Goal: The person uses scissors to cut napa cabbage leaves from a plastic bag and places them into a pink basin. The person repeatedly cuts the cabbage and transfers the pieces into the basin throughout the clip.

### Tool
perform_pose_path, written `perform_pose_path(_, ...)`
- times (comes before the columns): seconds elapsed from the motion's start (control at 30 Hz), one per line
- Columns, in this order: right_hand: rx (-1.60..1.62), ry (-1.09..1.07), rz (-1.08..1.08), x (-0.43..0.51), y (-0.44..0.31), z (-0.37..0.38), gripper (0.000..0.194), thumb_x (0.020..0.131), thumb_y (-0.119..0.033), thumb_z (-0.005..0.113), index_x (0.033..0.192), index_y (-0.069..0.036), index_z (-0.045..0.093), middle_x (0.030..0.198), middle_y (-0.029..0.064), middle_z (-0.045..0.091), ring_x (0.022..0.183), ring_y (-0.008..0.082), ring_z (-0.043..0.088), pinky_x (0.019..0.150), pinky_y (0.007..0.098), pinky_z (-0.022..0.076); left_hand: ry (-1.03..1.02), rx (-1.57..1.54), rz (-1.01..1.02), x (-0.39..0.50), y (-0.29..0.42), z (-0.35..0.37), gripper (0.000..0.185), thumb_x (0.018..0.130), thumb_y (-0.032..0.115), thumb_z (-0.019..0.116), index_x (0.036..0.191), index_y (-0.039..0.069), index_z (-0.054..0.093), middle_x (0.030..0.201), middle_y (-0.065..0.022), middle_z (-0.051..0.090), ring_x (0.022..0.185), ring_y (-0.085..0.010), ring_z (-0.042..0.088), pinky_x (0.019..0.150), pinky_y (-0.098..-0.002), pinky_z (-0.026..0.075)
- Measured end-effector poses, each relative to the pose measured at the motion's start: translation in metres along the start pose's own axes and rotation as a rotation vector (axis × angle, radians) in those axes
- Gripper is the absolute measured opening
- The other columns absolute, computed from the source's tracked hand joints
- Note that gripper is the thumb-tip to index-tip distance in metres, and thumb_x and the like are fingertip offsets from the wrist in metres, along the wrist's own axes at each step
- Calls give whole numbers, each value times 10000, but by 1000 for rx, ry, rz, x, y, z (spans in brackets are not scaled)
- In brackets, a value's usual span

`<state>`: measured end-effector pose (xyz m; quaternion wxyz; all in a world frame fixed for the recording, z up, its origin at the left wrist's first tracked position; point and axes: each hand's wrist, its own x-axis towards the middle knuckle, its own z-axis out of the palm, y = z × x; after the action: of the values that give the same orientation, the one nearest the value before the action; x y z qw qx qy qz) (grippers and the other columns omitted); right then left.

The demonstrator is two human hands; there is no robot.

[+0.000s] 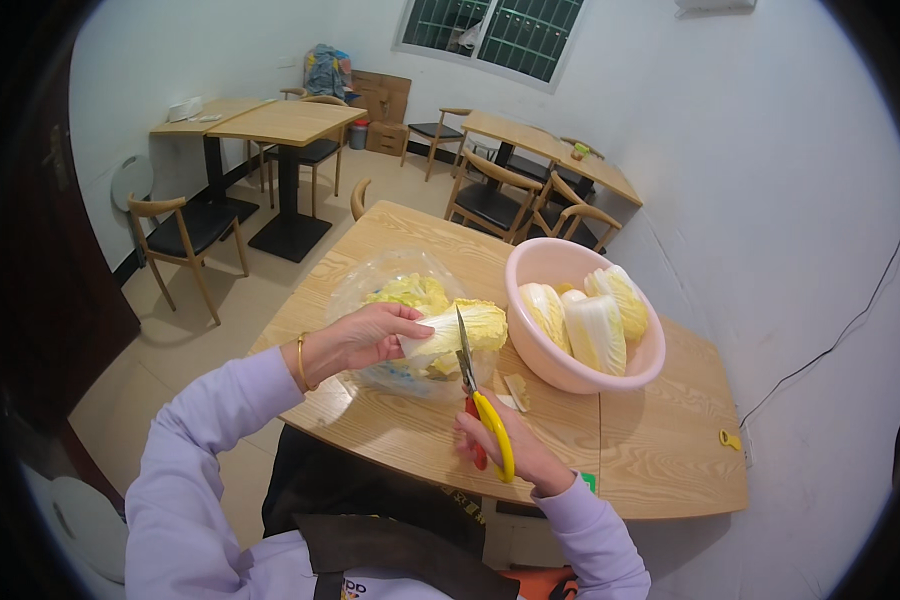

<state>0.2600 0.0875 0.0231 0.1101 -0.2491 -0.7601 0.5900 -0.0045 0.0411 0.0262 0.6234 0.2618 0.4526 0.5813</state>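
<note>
My left hand (379,330) pinches a napa cabbage leaf (446,330) by its white stem, with the yellow frilled end pointing right. In my right hand (521,442) are scissors (503,439) with one yellow and one red handle. Their blades lie at the leaf, one visible across its face; whether they have cut in, I cannot tell. Below the leaf, a clear plastic bag (349,289) holds more cabbage leaves (412,292). Right of it stands a pink plastic basin (555,375) with several whole napa cabbages (596,334) inside. Loose leaf scraps (519,391) lie on the table between bag and basin.
The wooden table (667,450) reaches toward the right wall. A yellow bottle opener (730,439) lies near its right end, and a green item (589,481) at the front edge. Wooden chairs (495,195) and other tables (285,124) stand beyond.
</note>
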Motion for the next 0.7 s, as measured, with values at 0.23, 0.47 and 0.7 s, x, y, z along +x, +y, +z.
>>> perform_pose_path(0.23, 28, 7, 5, 1, 5, -12, 244, 986, -233, 558, 1113, -38, 486, 705, 46, 524, 463, 120, 543, 406, 264, 429, -10, 107, -70, 23, 0, -1, 303, 816, 25, 749, 1038, 66, 548, 1004, -55, 640, 893, -140, 654, 754, -267, 549)
perform_pose_path(0.47, 36, -23, 61, 11, 5, -23, 215, 986, -225, 560, 1014, -16, 520, 627, 49, 551, 391, 109, 503, 354, 258, 381, -26, 319, -171, 39, 12, -6, 319, 821, 21, 735, 1082, 25, 552, 1004, -81, 644, 911, -156, 652, 816, -289, 539)
perform_pose_path(0.7, 82, 14, 159, 13, 19, -22, 242, 981, -249, 567, 974, -8, 545, 581, 39, 542, 396, 114, 515, 361, 251, 383, -126, 750, -75, 23, 21, -1, 329, 815, 119, 760, 1072, 17, 581, 963, -62, 644, 895, -130, 627, 737, -269, 535)
